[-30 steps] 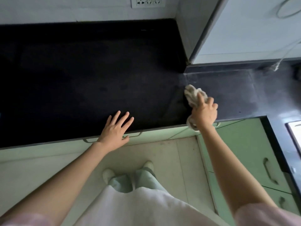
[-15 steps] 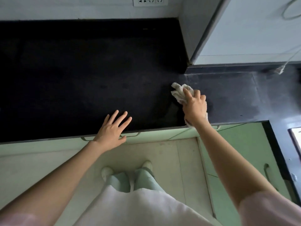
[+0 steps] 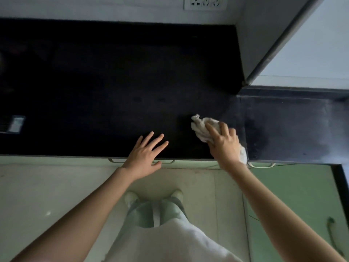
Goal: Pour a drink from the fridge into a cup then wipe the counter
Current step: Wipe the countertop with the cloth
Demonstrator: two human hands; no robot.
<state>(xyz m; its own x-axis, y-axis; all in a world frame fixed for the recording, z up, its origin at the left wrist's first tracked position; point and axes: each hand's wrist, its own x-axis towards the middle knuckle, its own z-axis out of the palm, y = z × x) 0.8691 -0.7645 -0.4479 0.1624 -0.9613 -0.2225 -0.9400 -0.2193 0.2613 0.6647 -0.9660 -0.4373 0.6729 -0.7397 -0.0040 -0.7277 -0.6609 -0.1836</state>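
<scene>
Dark stone worktop (image 3: 117, 76) across the upper part of the view, pale wall behind with a socket plate (image 3: 204, 2), green cupboard fronts (image 3: 294, 195) below. No cup and no drink in view, so pouring judged as finished and wiping judged as the step in hand.

Right hand (image 3: 224, 146) near the front edge, laid on a crumpled white cloth (image 3: 201, 127). Grip clamped: fingers curled over the bundle, pressing it down on the stone. Cloth mostly ahead and to the left of the knuckles, with a small tail showing behind the wrist at the edge. Long axis of the bundle slanted, from far-left to near-right.

Left hand (image 3: 145, 154) flat on the front edge, fingers straight and spread, holding nothing, just beside the right hand and left of it. Seems to serve as support only.

Key relation for the coming move: large unwiped-looking dark area to the left and toward the wall; lighter slab with dull smears to the right of the cloth. Left hand directly in the path of a leftward stroke along the front edge, so either a stroke farther back, or lifting of that hand first.
</scene>
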